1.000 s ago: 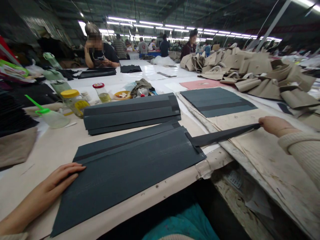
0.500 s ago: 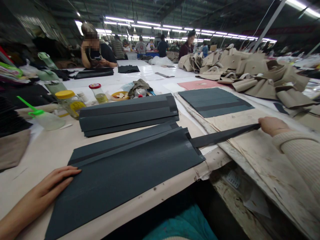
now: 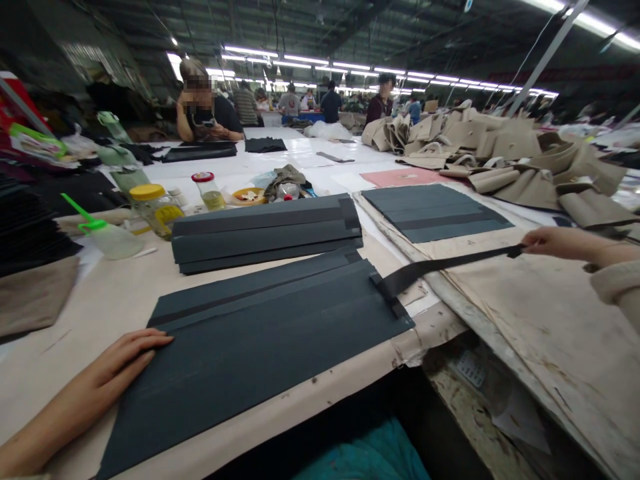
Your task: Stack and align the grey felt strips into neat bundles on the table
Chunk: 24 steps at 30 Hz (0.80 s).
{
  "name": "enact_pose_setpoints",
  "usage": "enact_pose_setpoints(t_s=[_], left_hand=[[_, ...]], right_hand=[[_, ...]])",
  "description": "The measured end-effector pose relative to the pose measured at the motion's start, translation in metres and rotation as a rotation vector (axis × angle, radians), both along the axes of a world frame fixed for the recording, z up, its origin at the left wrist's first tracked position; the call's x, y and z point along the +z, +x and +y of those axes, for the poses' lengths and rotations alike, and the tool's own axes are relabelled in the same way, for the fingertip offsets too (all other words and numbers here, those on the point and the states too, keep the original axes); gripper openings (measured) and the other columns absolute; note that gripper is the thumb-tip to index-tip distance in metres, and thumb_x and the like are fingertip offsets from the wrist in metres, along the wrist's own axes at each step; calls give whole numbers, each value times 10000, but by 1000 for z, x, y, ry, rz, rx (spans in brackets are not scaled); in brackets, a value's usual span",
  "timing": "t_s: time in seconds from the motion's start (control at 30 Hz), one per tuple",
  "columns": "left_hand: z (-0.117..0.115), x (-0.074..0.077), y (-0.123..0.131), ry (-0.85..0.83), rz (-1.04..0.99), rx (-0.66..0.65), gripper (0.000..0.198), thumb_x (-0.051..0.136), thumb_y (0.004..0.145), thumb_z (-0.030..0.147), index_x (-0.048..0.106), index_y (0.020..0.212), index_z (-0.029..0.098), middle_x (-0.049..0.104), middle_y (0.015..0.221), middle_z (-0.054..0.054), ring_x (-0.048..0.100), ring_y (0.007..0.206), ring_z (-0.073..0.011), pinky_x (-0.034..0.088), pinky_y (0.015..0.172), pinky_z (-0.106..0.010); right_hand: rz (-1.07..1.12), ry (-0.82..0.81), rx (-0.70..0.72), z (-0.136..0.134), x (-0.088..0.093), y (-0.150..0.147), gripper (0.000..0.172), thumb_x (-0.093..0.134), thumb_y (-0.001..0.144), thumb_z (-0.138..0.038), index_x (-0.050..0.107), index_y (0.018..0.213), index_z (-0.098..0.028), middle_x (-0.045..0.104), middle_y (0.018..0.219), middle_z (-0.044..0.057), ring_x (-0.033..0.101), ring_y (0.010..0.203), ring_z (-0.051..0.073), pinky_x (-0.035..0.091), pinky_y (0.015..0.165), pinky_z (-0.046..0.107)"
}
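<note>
My left hand (image 3: 127,360) lies flat with fingers stretched over the left edge of a dark blue-green sheet (image 3: 260,353) on the table. In my right hand (image 3: 555,241), pinched at its far end, is a black strip (image 3: 450,261). The strip stretches leftward, slightly raised, to the right edge of the sheet, where its other end meets a black band. Under the front sheet, another dark sheet (image 3: 200,303) shows at the back. Behind them sits a stack of folded dark panels (image 3: 270,230). Another dark panel (image 3: 435,212) rests on the right-hand board.
A squeeze bottle with green spout (image 3: 113,237), a yellow-lidded jar (image 3: 155,210) and a red-lidded jar (image 3: 209,191) stand at back left. Beige bag pieces (image 3: 500,147) are heaped at back right. A person (image 3: 207,110) leans on the far table. The table's front edge (image 3: 320,390) crosses the foreground.
My right hand has turned and moved slightly right, and the black strip now curves and lifts more off the board. My left hand still rests on the sheet. The camera view has shifted a little.
</note>
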State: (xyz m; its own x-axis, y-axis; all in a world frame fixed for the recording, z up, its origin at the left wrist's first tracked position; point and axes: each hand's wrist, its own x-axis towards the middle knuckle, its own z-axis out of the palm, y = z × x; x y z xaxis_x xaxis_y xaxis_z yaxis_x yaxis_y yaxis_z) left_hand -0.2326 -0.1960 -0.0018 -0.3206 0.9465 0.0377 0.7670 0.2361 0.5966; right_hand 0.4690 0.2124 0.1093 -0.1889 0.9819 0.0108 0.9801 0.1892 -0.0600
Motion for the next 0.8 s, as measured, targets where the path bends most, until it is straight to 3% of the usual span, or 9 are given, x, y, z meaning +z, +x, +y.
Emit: enact_pose_setpoints(t_s=[0.03, 0.17, 0.23, 0.33, 0.47, 0.57, 0.63, 0.7, 0.8], left_hand=[[-1, -2, -2, 0, 2, -6, 248, 497, 717, 459, 646, 903, 391, 613, 1050, 36, 516, 1078, -232, 296, 1025, -393], [-5, -6, -14, -50, 9, -49, 254, 476, 752, 450, 616, 962, 414, 590, 1110, 69, 486, 1122, -211, 267, 1043, -394], [-4, 0, -13, -72, 7, -37, 286, 490, 741, 481, 608, 987, 396, 585, 1129, 66, 482, 1129, -218, 272, 1041, -404], [1, 26, 9, -31, -4, 12, 381, 517, 717, 519, 581, 1053, 353, 565, 1173, 49, 459, 1154, -233, 276, 1041, -415], [8, 75, 66, 110, -218, 0, 502, 537, 708, 524, 483, 1180, 363, 570, 1163, 28, 528, 1063, -238, 441, 925, -378], [10, 105, 106, 240, -405, -89, 543, 545, 712, 512, 427, 1228, 392, 516, 1236, 9, 554, 1003, -237, 529, 771, -319], [12, 119, 122, 309, -466, -77, 585, 576, 687, 513, 422, 1236, 381, 502, 1247, -16, 585, 892, -219, 536, 646, -285], [17, 129, 129, 400, -483, 7, 583, 603, 665, 510, 469, 1203, 330, 541, 1182, -39, 586, 778, -180, 498, 567, -250], [27, 139, 130, 517, -483, 155, 471, 633, 653, 483, 573, 1037, 216, 602, 973, -39, 551, 733, -140, 442, 581, -217]], right_hand=[[71, -109, -73, -10, 20, -12, 54, 651, 668, -100, 671, 666, -50, 622, 635, 102, 497, 571, 102, 360, 590, 271], [535, -57, -100, -69, 102, -82, 324, 495, 790, -202, 597, 1053, -43, 576, 1085, 176, 547, 834, 91, 358, 681, 271], [783, -2, 43, -102, 130, -124, 365, 381, 824, -147, 520, 1142, -35, 540, 1147, 175, 532, 946, 108, 350, 700, 278], [995, 39, 377, -143, 151, -194, 399, 281, 834, -146, 453, 1171, -20, 510, 1182, 147, 496, 1014, 137, 338, 665, 273], [1096, -154, 881, -184, 158, -297, 400, 352, 809, -144, 408, 1176, 5, 593, 869, -19, 533, 916, 121, 344, 654, 201], [1148, -347, 1029, -209, 154, -374, 447, 168, 760, -193, 492, 1016, -21, 552, 576, -115, 513, 703, 26, 354, 611, 207], [1151, -414, 1111, -222, 144, -419, 493, 107, 722, -249, 528, 851, -28, 472, 447, -147, 464, 626, -10, 350, 612, 237], [1128, -460, 1369, -230, 130, -456, 548, 48, 705, -272, 529, 745, -13, 487, 455, -153, 425, 644, -29, 320, 625, 238], [1014, -458, 1709, -237, 109, -494, 576, 54, 718, -312, 553, 747, -26, 567, 549, -143, 404, 699, -17, 290, 619, 239]])
